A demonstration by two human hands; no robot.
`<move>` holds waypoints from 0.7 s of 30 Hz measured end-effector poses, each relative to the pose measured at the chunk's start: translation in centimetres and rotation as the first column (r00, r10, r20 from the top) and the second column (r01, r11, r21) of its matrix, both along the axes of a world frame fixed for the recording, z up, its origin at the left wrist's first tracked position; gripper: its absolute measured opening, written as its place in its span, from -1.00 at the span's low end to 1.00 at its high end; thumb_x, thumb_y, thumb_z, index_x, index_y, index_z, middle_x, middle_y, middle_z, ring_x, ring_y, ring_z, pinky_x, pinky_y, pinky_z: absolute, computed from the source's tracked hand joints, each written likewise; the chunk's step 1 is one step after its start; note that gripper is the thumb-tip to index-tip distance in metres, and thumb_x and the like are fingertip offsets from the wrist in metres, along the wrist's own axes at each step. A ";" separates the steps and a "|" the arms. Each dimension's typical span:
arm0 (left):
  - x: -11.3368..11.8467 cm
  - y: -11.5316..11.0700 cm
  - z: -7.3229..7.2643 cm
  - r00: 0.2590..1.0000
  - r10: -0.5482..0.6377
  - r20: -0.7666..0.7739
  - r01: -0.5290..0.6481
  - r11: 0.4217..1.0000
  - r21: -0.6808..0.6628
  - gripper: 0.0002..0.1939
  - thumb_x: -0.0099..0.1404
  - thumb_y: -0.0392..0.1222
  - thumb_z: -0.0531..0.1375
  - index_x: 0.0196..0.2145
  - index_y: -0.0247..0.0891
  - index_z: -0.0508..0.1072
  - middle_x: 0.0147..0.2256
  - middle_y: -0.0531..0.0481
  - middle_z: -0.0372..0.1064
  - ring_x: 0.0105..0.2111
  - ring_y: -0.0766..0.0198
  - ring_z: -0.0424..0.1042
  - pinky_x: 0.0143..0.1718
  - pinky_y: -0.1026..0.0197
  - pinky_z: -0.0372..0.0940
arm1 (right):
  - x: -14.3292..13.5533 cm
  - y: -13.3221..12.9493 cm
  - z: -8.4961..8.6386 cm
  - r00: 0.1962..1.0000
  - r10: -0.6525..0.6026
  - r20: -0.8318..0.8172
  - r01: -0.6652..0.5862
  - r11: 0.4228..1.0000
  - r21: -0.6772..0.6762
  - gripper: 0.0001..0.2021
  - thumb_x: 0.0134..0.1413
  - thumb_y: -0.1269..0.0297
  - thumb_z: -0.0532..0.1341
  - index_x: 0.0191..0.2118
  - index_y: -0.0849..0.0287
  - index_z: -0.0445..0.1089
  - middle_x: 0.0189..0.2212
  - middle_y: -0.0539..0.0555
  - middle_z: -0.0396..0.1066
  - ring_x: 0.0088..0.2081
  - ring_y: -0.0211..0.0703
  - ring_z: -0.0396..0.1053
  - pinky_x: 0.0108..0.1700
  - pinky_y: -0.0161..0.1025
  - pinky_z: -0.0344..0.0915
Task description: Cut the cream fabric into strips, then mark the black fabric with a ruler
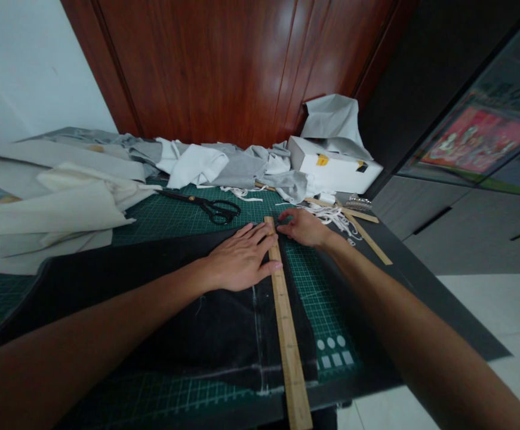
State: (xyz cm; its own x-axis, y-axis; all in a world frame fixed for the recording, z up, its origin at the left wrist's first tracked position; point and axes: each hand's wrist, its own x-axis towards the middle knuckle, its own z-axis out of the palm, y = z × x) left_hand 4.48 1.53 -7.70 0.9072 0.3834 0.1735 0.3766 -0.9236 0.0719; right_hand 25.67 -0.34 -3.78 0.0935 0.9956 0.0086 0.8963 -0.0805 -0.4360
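My left hand (pixel 246 257) lies flat with its fingers stretched out, pressing on a wooden ruler (pixel 286 322) and the black cloth (pixel 165 322) under it. The ruler runs lengthwise near the cloth's right edge and sticks out past the table's front. White chalk-like lines mark the cloth left of the ruler. By the ruler's far end, my right hand (pixel 304 228) has its fingers bent together at the cloth's far right corner. Whatever is between those fingertips is too small to make out. Beneath the cloth is a green cutting mat (pixel 313 286) with grid lines.
Black scissors (pixel 210 206) lie beyond the cloth. Pale fabric pieces (pixel 54 203) are heaped at left, grey and white cloth (pixel 237 164) along the back. At the right back stand a white box (pixel 331 164), white cords (pixel 331 218) and crossed wooden strips (pixel 371 242). A cabinet (pixel 479 221) is at right.
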 end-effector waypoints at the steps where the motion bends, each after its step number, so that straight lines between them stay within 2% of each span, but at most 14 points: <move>1: 0.0 0.0 0.0 1.000 -0.006 0.004 0.006 1.000 0.001 -0.31 0.51 0.23 -0.16 0.32 -0.35 0.18 0.40 -0.28 0.05 0.43 -0.02 -0.02 0.46 -0.04 -0.25 | 0.0 0.9 -0.2 1.000 0.021 0.017 -0.020 0.999 -0.025 -0.78 0.31 0.28 0.28 -0.01 0.28 0.48 -0.33 0.05 0.53 -0.35 -0.17 0.48 -0.27 -0.21 0.40; 4: -0.1 0.2 -0.1 1.000 -0.015 0.019 0.015 1.000 0.006 -0.31 0.51 0.24 -0.16 0.32 -0.33 0.19 0.40 -0.27 0.05 0.43 0.00 -0.02 0.46 -0.03 -0.26 | 0.1 2.0 -0.4 0.995 0.071 0.068 -0.066 0.994 -0.084 -0.76 0.35 0.20 0.28 0.01 0.23 0.46 -0.08 0.12 0.51 -0.16 -0.09 0.52 -0.13 -0.07 0.50; 7: 0.0 0.7 -0.2 1.000 -0.014 0.018 0.014 1.000 0.007 -0.31 0.51 0.25 -0.18 0.32 -0.31 0.17 0.42 -0.26 0.01 0.45 0.04 -0.05 0.46 0.00 -0.28 | 0.2 2.2 -0.7 0.990 0.067 0.121 -0.057 0.995 -0.082 -0.71 0.36 0.19 0.27 0.09 0.21 0.43 0.03 0.15 0.47 -0.07 -0.02 0.51 -0.06 0.00 0.50; 11: 0.6 1.9 0.1 1.000 -0.001 -0.016 0.000 1.000 -0.011 -0.28 0.50 0.26 -0.16 0.34 -0.33 0.15 0.44 -0.27 -0.03 0.45 0.03 -0.07 0.45 -0.01 -0.28 | 0.4 3.1 -1.5 0.982 0.004 0.187 -0.001 1.000 -0.016 -0.69 0.36 0.20 0.27 0.12 0.20 0.41 0.06 0.17 0.46 -0.04 0.00 0.50 -0.02 0.03 0.49; 16: 1.6 4.4 0.4 0.998 0.004 -0.068 -0.005 1.000 -0.017 -0.23 0.51 0.26 -0.19 0.38 -0.40 0.08 0.46 -0.31 -0.12 0.47 0.02 -0.14 0.45 -0.01 -0.29 | 0.9 5.4 -2.1 0.970 -0.064 0.237 0.053 0.997 0.054 -0.69 0.35 0.20 0.27 0.12 0.20 0.42 0.07 0.18 0.45 -0.03 0.01 0.50 -0.02 0.04 0.48; 21: 2.4 5.8 0.4 0.997 0.010 -0.075 -0.012 1.000 -0.028 -0.24 0.51 0.25 -0.17 0.39 -0.41 0.08 0.46 -0.29 -0.13 0.47 0.02 -0.16 0.46 0.00 -0.31 | 1.8 7.6 -2.4 0.958 -0.113 0.265 0.089 0.991 0.102 -0.75 0.35 0.22 0.26 0.01 0.26 0.48 -0.02 0.19 0.51 -0.02 0.03 0.51 0.03 0.07 0.45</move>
State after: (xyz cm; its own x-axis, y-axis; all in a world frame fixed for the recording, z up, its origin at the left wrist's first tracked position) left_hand 6.85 7.37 -7.26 0.9129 0.3971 0.0939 0.3919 -0.9174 0.0692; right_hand 27.44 7.27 -6.19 0.1759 0.9752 0.1341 0.9707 -0.1491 -0.1886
